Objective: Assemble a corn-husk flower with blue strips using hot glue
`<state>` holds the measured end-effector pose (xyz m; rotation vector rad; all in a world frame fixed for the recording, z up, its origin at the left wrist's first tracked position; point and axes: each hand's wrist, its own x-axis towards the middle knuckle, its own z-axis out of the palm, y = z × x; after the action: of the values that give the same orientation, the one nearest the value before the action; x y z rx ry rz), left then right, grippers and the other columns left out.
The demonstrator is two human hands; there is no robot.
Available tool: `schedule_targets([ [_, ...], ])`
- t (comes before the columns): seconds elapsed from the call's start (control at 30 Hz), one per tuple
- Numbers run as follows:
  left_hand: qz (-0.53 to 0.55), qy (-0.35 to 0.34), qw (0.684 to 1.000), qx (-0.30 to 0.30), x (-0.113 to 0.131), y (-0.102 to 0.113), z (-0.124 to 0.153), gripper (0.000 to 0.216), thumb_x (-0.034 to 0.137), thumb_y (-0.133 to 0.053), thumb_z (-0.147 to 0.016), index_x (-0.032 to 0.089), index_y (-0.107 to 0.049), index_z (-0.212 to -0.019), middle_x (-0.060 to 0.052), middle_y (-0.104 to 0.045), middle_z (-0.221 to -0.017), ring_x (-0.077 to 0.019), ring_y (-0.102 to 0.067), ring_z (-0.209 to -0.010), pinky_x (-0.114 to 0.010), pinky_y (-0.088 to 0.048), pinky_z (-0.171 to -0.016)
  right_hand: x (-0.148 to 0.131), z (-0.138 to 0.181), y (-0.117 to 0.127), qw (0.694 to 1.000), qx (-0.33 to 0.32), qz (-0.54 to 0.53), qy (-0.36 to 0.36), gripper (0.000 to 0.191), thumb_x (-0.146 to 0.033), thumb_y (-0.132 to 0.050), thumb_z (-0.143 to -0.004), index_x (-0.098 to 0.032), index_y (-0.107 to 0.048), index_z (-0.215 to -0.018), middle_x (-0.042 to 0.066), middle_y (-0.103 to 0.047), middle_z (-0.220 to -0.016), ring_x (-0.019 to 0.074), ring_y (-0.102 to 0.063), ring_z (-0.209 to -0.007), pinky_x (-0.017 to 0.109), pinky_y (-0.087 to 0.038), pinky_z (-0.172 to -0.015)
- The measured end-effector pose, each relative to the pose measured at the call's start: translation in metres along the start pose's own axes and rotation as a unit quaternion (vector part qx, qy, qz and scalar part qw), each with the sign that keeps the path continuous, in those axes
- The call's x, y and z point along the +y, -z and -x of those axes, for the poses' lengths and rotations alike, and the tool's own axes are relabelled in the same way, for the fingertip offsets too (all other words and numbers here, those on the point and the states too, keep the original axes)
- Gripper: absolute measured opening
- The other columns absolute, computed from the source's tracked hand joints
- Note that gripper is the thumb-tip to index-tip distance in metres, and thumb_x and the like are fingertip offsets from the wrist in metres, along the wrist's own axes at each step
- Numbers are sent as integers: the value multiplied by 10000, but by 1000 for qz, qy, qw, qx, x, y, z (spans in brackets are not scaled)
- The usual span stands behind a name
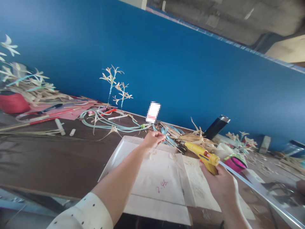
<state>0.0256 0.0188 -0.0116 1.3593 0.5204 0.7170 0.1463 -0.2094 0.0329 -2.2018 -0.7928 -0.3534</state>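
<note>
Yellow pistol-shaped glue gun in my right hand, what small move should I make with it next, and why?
Perhaps ease the yellow pistol-shaped glue gun slightly toward the thin pale strip your left hand seems to pinch. Your right hand grips the gun; its front end faces the left hand but sits apart from the fingertips.
</note>
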Motion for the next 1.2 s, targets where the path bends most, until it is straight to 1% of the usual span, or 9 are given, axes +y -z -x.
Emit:
schedule_targets([
  [0.13, 13, 8, 1000, 6, 5, -2, 3, 238, 344, -686, -643, 124, -632, -717, -33, -630, -652, -61, -435, -493, -210, -324, -499, 7, 2, -4, 999, 14, 6, 39, 316, -499, -560, -654, -195, -632, -698, 49, -635, -654, 223, -591, -658, 284, -449, -627],
  [0.3, 12, 6, 1000, 2, 11, -3, 7, 232, 346, -675, -656, 125, -627, -709, -33, -637, -672, -63, -435, -500, -216, -330, -513, 18, 5, -10, 994, 61, 27, 92, 359, -474, -547, -723, -171, -657, -881, 83, -661, -798, 265, -612, -793, 325, -455, -728],
  [0.37, 6, 6, 1000, 1, 10, -3, 7, 232, 345, -671, -662, 126, -633, -728, -38, -642, -690, -68, -448, -513, -218, -339, -523, 19, 6, -11, 989, 84, 42, 115, 349, -467, -549, -742, -170, -654, -891, 90, -659, -825, 268, -613, -826, 331, -449, -768],
  [0.47, 5, 10, 1000, -2, 7, -2, 5, 233, 345, -669, -666, 129, -639, -749, -43, -648, -703, -72, -460, -523, -220, -347, -528, 12, 8, -12, 981, 124, 54, 139, 329, -459, -530, -775, -171, -656, -875, 95, -655, -866, 261, -611, -881, 320, -429, -828],
  [0.6, 12, 7, 1000, -10, 3, -1, 2, 225, 338, -667, -670, 131, -637, -753, -43, -649, -704, -69, -455, -514, -216, -335, -514, -4, 13, -12, 982, 149, 21, 116, 378, -479, -536, -774, -158, -662, -930, 105, -654, -912, 244, -610, -876, 300, -427, -828],
  [0.8, 23, 1, 1000, -6, 5, -2, 3, 232, 332, -674, -669, 122, -634, -757, -47, -646, -699, -71, -475, -533, -212, -357, -536, 0, 10, -15, 986, 114, -40, 115, 455, -536, -587, -706, -172, -667, -967, 84, -675, -873, 235, -615, -808, 304, -460, -747],
  [0.93, 28, 12, 1000, -6, 8, -4, 3, 246, 331, -676, -670, 114, -636, -777, -38, -636, -671, -69, -472, -525, -210, -357, -537, -1, -3, -12, 990, 114, -40, 74, 463, -523, -642, -666, -160, -675, -953, 85, -679, -781, 241, -626, -727, 312, -469, -665],
  [1.1, 19, 14, 1000, -1, 6, -2, 3, 240, 339, -672, -670, 120, -632, -761, -33, -638, -682, -70, -479, -531, -208, -371, -548, -26, -38, -8, 993, -53, -105, -25, 427, -515, -638, -679, -162, -669, -917, 51, -674, -672, 207, -619, -563, 309, -470, -553],
  [1.2, 2, 9, 1000, 13, 7, -1, 3, 239, 352, -658, -676, 128, -631, -755, -30, -641, -691, -67, -474, -532, -203, -373, -548, -42, -60, -18, 990, -71, -119, -9, 414, -520, -656, -656, -147, -679, -835, 43, -654, -606, 186, -590, -499, 290, -446, -504],
])
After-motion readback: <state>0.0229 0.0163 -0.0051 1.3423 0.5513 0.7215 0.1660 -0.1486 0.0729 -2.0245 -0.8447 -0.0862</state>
